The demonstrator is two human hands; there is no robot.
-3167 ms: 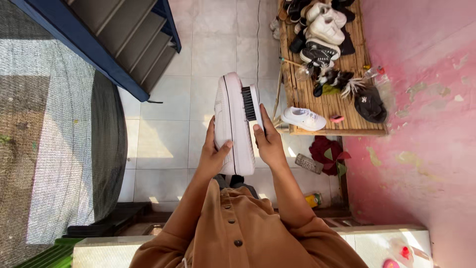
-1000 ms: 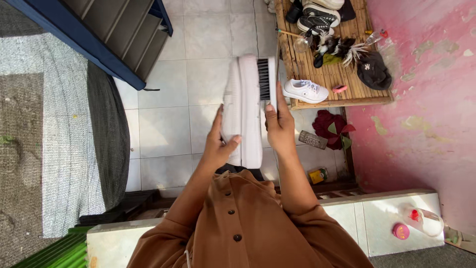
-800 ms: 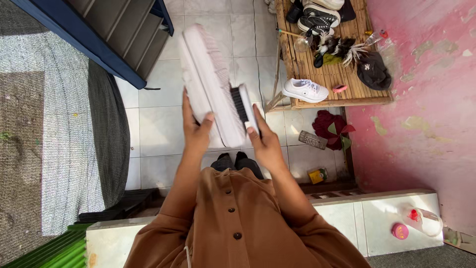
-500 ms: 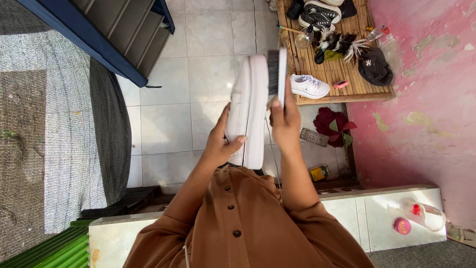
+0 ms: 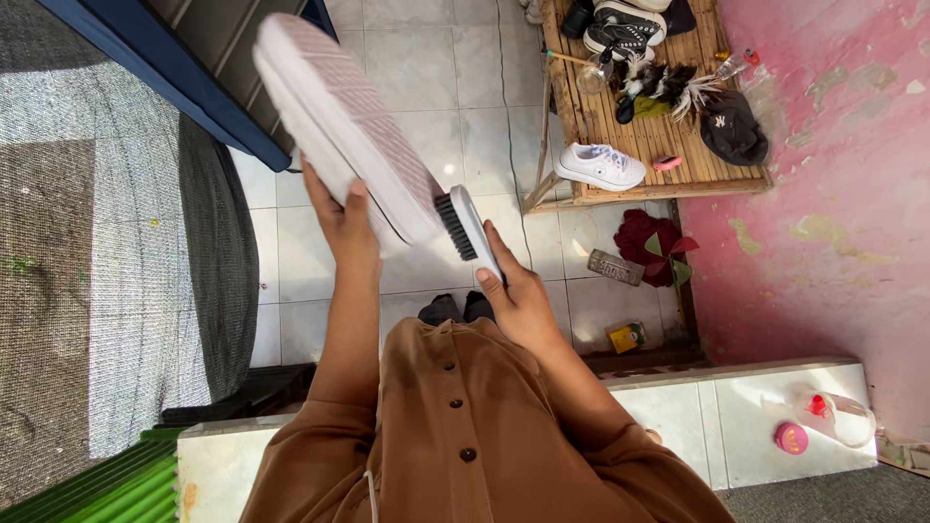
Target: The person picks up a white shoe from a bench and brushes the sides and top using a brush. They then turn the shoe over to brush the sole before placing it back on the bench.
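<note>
My left hand (image 5: 344,218) grips a white platform sneaker (image 5: 339,121), raised high and tilted to the left so its ribbed pinkish sole faces up. My right hand (image 5: 513,291) holds a white scrubbing brush (image 5: 467,230) with black bristles. The bristles press against the heel end of the sole. Both arms wear brown sleeves, and a brown buttoned garment (image 5: 455,426) fills the bottom of the view.
A bamboo bench (image 5: 630,126) at the top right carries a white sneaker (image 5: 601,165), black shoes, a black cap (image 5: 733,126) and a feather duster. Blue-edged stairs (image 5: 184,48) rise at the top left. A white ledge (image 5: 746,416) holds a plastic bottle (image 5: 838,416). A pink wall stands to the right.
The sneaker has swung from upright in front of me up and to the left, sole now showing. The brush has moved down from the toe end to the heel end.
</note>
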